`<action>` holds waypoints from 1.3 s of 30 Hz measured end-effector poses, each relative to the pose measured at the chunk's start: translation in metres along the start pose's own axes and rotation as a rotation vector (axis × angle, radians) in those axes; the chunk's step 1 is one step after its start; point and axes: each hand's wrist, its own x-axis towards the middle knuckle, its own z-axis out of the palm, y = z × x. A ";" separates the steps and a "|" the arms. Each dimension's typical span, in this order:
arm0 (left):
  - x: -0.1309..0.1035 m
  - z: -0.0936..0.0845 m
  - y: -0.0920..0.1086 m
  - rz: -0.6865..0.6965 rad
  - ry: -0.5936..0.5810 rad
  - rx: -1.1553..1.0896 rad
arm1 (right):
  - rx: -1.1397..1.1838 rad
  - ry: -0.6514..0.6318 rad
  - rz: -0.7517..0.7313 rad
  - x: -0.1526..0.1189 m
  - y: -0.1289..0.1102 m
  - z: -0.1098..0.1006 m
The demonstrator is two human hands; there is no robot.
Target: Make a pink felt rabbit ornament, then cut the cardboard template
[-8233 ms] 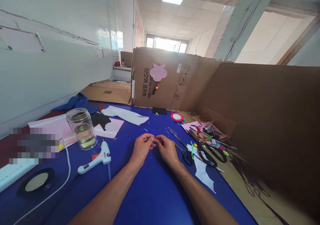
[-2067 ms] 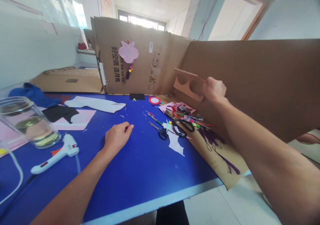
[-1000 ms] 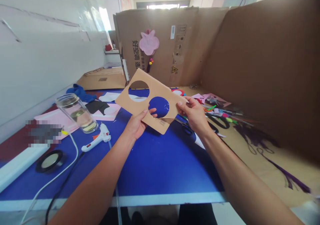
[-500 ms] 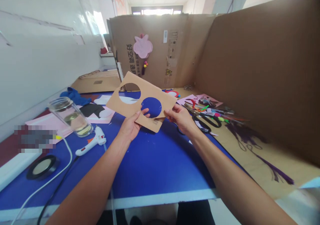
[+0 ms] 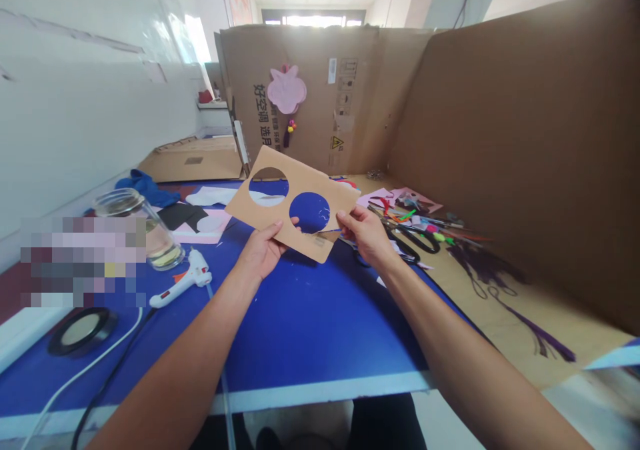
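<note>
Both hands hold up a tan card (image 5: 300, 170) with two large round holes, tilted above the blue table. My left hand (image 5: 265, 247) grips its lower edge, thumb in front, with fingertips showing through the right-hand hole. My right hand (image 5: 365, 230) pinches the card's right side, where a slit runs in from the hole. Black-handled scissors (image 5: 423, 238) lie just right of my right hand. Left of my left hand rests a white glue gun (image 5: 185, 280), beside a glass jar (image 5: 163, 247) with liquid in it.
Pink paper (image 5: 213, 233), black paper (image 5: 180, 217) and a blue cloth (image 5: 150, 187) lie at the left. Black tape (image 5: 83, 333) sits near cables. Coloured scraps and a purple tassel (image 5: 545, 333) are at the right. Cardboard walls (image 5: 370, 103) stand behind, bearing a pink ornament (image 5: 287, 91).
The card has shifted slightly to the right in both hands. Fewer left fingertips show through the right-hand hole now.
</note>
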 end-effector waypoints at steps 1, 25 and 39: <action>-0.001 0.000 0.000 -0.007 -0.015 0.009 | 0.003 0.006 -0.003 0.000 0.000 0.000; 0.006 -0.003 -0.003 0.115 0.008 -0.008 | -0.733 0.056 -0.094 0.004 -0.014 -0.028; 0.002 -0.001 -0.001 0.052 -0.003 0.050 | -1.592 -0.159 0.070 -0.009 -0.034 -0.038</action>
